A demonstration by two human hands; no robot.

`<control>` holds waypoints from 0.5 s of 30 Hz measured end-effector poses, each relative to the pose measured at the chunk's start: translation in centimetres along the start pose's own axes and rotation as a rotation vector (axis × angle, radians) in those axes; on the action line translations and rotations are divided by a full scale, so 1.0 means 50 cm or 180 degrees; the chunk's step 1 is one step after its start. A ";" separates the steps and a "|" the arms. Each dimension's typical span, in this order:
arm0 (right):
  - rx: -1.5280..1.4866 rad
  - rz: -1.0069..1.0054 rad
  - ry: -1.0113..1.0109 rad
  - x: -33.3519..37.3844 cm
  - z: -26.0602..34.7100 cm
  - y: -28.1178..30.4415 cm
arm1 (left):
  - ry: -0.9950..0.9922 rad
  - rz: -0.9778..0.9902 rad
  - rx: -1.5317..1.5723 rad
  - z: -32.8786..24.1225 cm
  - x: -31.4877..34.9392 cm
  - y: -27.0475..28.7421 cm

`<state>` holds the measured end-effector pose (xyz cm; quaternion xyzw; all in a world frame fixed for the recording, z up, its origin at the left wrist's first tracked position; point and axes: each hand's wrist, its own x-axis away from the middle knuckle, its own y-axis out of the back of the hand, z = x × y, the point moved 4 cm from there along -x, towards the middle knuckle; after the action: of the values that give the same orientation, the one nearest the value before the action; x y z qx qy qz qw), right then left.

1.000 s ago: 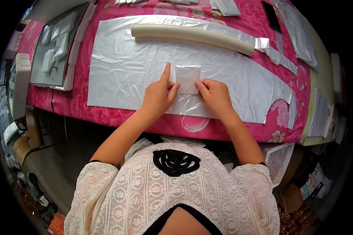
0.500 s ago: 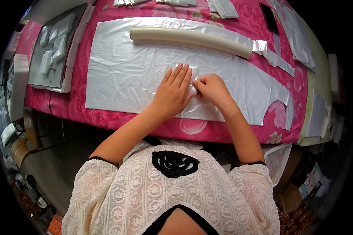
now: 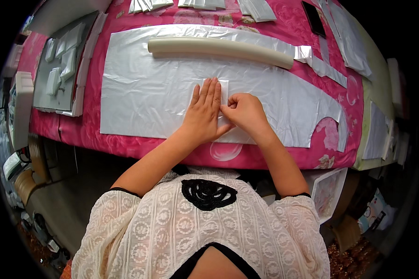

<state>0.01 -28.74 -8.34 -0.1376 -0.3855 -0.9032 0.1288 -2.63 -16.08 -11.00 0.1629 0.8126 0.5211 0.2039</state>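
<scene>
My left hand (image 3: pixel 202 111) lies flat, fingers stretched out and close together, pressing down a small folded piece of thin white plastic (image 3: pixel 224 88). Most of that piece is covered by the palm; a strip shows along its right side. My right hand (image 3: pixel 245 111) is closed, its fingers curled and its thumb tip at the right edge of the folded piece, close beside my left hand. Under both hands spreads a large, wrinkled, shiny white plastic sheet (image 3: pixel 139 93). Across the far part of the sheet rests a long cream-coloured tube (image 3: pixel 219 48).
A pink flowered cloth (image 3: pixel 172 145) covers the table. At the left, a grey tray (image 3: pixel 42 93) bears several white folded packets (image 3: pixel 69 63). More packets (image 3: pixel 257 10) lie at the far edge. A dark phone (image 3: pixel 314 18) and white plastic sheets (image 3: pixel 347 39) are at far right.
My right thumb and curled fingers have shifted slightly left, against my left hand. The lifted edge of the folded plastic now lies flatter. My left fingers have drawn closer together.
</scene>
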 end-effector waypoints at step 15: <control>0.1678 -0.1037 0.2555 -0.051 0.066 -0.046 | 0.0525 -0.0222 0.2426 0.033 0.146 0.125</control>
<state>2.10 -24.47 -8.54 0.3195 -0.5370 -0.7653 0.1546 -7.78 -8.75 -7.09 0.1568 0.9666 0.1860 0.0804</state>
